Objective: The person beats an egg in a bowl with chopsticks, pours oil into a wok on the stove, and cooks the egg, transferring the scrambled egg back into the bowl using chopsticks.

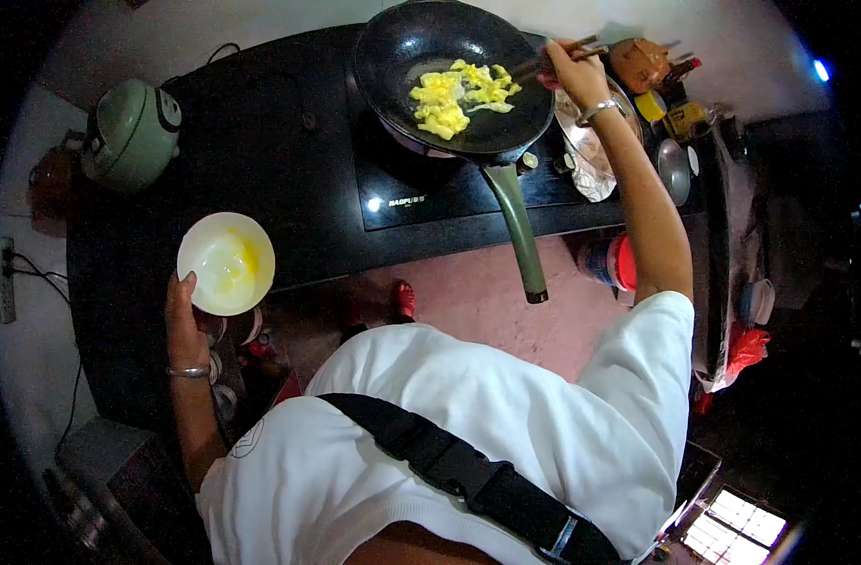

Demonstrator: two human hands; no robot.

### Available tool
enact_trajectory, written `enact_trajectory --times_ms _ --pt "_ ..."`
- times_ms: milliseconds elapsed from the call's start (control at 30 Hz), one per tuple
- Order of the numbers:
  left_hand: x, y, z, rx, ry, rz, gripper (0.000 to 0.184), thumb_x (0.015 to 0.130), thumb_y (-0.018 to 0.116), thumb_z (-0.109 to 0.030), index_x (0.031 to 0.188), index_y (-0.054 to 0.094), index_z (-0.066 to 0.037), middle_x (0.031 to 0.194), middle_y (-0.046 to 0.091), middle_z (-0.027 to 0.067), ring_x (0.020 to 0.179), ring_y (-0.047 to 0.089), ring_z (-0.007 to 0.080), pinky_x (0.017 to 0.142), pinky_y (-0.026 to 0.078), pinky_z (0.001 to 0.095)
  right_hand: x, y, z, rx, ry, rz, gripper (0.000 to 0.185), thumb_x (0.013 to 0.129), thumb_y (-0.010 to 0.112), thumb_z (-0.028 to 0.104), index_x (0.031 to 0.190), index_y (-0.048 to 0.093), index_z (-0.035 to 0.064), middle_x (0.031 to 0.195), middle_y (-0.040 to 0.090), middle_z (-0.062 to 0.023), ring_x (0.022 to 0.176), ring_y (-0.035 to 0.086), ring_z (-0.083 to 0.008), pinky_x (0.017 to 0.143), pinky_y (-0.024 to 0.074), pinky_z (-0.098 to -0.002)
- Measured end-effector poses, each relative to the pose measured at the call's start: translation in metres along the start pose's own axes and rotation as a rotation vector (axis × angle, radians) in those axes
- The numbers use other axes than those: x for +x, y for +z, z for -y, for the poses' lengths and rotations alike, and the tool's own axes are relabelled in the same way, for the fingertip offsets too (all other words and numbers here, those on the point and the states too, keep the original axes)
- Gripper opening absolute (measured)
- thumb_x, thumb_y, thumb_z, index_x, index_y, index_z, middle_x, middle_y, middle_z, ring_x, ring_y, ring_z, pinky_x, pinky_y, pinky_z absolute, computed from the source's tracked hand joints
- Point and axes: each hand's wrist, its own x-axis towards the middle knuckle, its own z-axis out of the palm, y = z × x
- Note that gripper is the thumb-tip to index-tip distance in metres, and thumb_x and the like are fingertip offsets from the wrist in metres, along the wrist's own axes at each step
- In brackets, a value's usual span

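My left hand point(184, 315) grips a white bowl point(204, 243) by its rim, thumb on the near side. Yellow egg residue point(235, 268) coats the inside of the bowl. At the upper right, my right hand point(574, 73) is closed around chopsticks point(589, 49), whose tips point left over the wok. Yellow scrambled egg point(442, 105) lies in loose pieces in the black wok point(393, 58). The wok rests on the stove, and its green handle point(515, 226) points toward me. Whether the chopsticks touch the egg cannot be made out.
A green rice cooker point(134, 137) stands on the black counter point(261, 141) at left. Right of the wok are a foil-covered burner area point(591, 155), a brown pot point(640, 64), seasoning containers point(685, 121) and a metal bowl point(673, 169). A red-and-blue bucket point(611, 262) is below the counter.
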Motion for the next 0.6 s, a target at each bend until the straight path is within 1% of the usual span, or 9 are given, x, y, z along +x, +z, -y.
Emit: enact_trajectory --times_ms 100,133,233,333,433,467,500,567,600 --pt "0.003 -0.004 0.004 0.053 0.01 -0.035 0.046 0.081 0.05 -0.027 0.12 0.043 -0.003 0.112 0.051 0.0108 0.103 0.05 0.0215 0.087 0.04 0.0342 0.005 -0.003 -0.03 -0.182 0.036 -0.07 0.031 0.082 0.054 0.031 0.085 0.061 0.0003 0.064 0.062 -0.0087 0.055 0.063 -0.0164 0.049 0.0489 -0.0266" --pt "0.002 -0.004 0.004 0.07 0.012 -0.048 0.046 0.081 0.05 -0.028 0.12 0.043 -0.003 0.112 0.05 0.0108 0.103 0.05 0.0215 0.087 0.04 0.0343 0.011 0.005 -0.045 -0.143 0.037 -0.113 0.03 0.082 0.054 0.03 0.082 0.061 0.0009 0.059 0.061 -0.0075 0.054 0.063 -0.016 0.05 0.0488 -0.0274" --pt "-0.001 0.003 -0.004 0.1 0.045 -0.007 0.046 0.081 0.051 -0.028 0.119 0.044 -0.003 0.112 0.05 0.0113 0.103 0.049 0.0216 0.087 0.039 0.0342 0.001 0.046 -0.019 0.262 0.217 0.029 0.028 0.086 0.05 0.025 0.092 0.057 -0.0013 0.077 0.061 -0.0123 0.061 0.062 -0.0192 0.053 0.0532 -0.0267" --pt "-0.01 0.017 -0.014 0.015 -0.026 -0.072 0.045 0.081 0.051 -0.027 0.118 0.045 -0.003 0.111 0.051 0.0116 0.103 0.049 0.0219 0.088 0.039 0.0345 -0.012 0.061 0.026 0.466 0.051 0.142 0.028 0.086 0.05 0.026 0.093 0.057 -0.0003 0.078 0.061 -0.0113 0.065 0.062 -0.0189 0.058 0.0533 -0.0275" --pt "-0.003 0.007 -0.006 0.011 0.005 -0.019 0.045 0.081 0.051 -0.026 0.119 0.044 -0.003 0.11 0.051 0.0111 0.102 0.05 0.0215 0.087 0.04 0.0345 -0.012 0.069 0.037 0.361 0.0 0.261 0.028 0.086 0.05 0.027 0.094 0.057 0.0006 0.077 0.06 -0.01 0.069 0.062 -0.0185 0.062 0.0528 -0.0274" --pt "-0.002 0.006 -0.005 0.01 0.007 -0.008 0.045 0.081 0.051 -0.026 0.119 0.044 -0.003 0.11 0.051 0.0109 0.102 0.05 0.0214 0.087 0.04 0.0343 -0.008 0.076 0.024 0.38 -0.033 0.268 0.026 0.085 0.051 0.022 0.088 0.056 -0.003 0.074 0.06 -0.0125 0.06 0.063 -0.0196 0.051 0.0524 -0.0271" --pt "-0.002 0.005 -0.005 0.008 0.01 0.001 0.045 0.081 0.051 -0.026 0.119 0.044 -0.004 0.11 0.051 0.0108 0.102 0.05 0.0213 0.086 0.04 0.0341 -0.012 0.083 0.021 0.401 0.023 0.265 0.026 0.085 0.05 0.023 0.088 0.056 -0.0019 0.073 0.06 -0.0118 0.059 0.062 -0.0187 0.05 0.052 -0.0267" --pt "-0.003 0.006 -0.006 0.0 0.009 0.003 0.045 0.081 0.051 -0.027 0.119 0.044 -0.004 0.11 0.052 0.0104 0.101 0.051 0.021 0.086 0.041 0.0337 -0.01 0.086 0.005 0.053 -0.204 0.255 0.025 0.083 0.052 0.024 0.088 0.058 0.0001 0.073 0.061 -0.0103 0.062 0.063 -0.0194 0.054 0.0513 -0.0281" --pt "-0.005 0.007 -0.007 -0.005 0.004 -0.003 0.045 0.081 0.051 -0.027 0.119 0.044 -0.004 0.11 0.052 0.0101 0.101 0.051 0.0209 0.086 0.041 0.0334 -0.015 0.086 0.006 0.257 0.116 0.27 0.023 0.082 0.054 0.024 0.087 0.06 0.0027 0.074 0.063 -0.0102 0.067 0.063 -0.0193 0.06 0.0495 -0.0289"
